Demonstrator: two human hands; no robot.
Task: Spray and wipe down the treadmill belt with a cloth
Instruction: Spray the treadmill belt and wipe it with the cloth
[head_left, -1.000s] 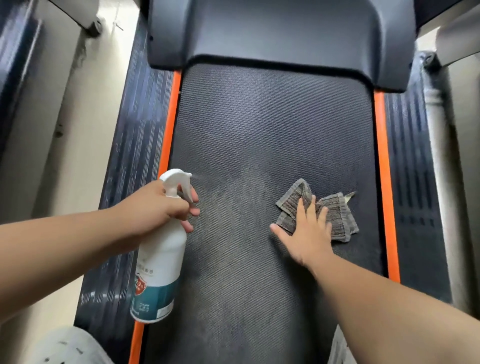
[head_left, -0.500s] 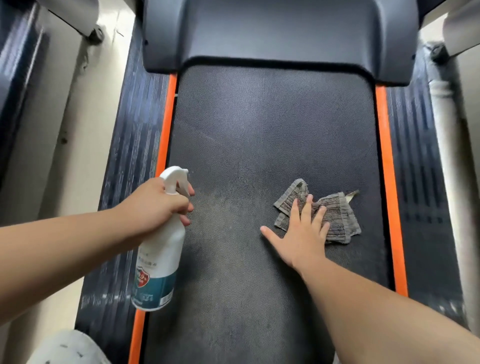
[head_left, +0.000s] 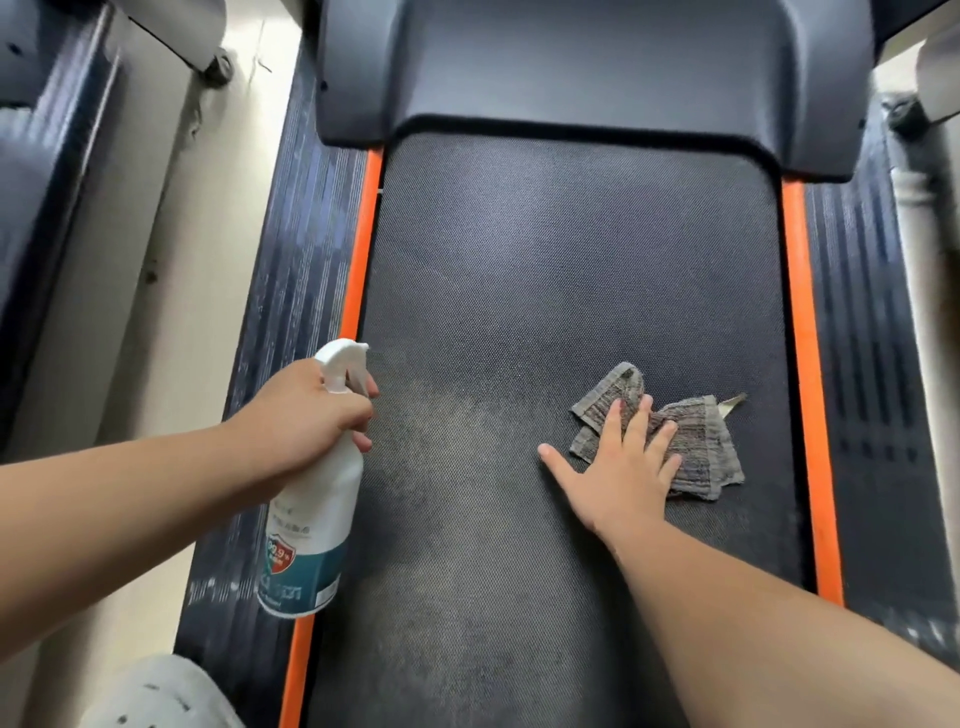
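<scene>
At lower left the left hand (head_left: 306, 415) has its grip curled round the neck of the spray bottle (head_left: 311, 530); right of centre the right hand (head_left: 618, 473) lies flat, grip wide, fingers on the grey cloth (head_left: 696, 447); the cloth lies on the treadmill belt (head_left: 571, 260).

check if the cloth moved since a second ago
No. The cloth keeps the same gap from the right orange strip, flat under the right hand.

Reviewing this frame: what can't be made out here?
All in the head view:
- Label print on the bottle: too small and blurred to read.
- Bottle neck: wrapped by the left hand.
- Part of the cloth: under the right hand.
- Far end of the belt: under the hood. Near end: cut off by the bottom edge.
</scene>
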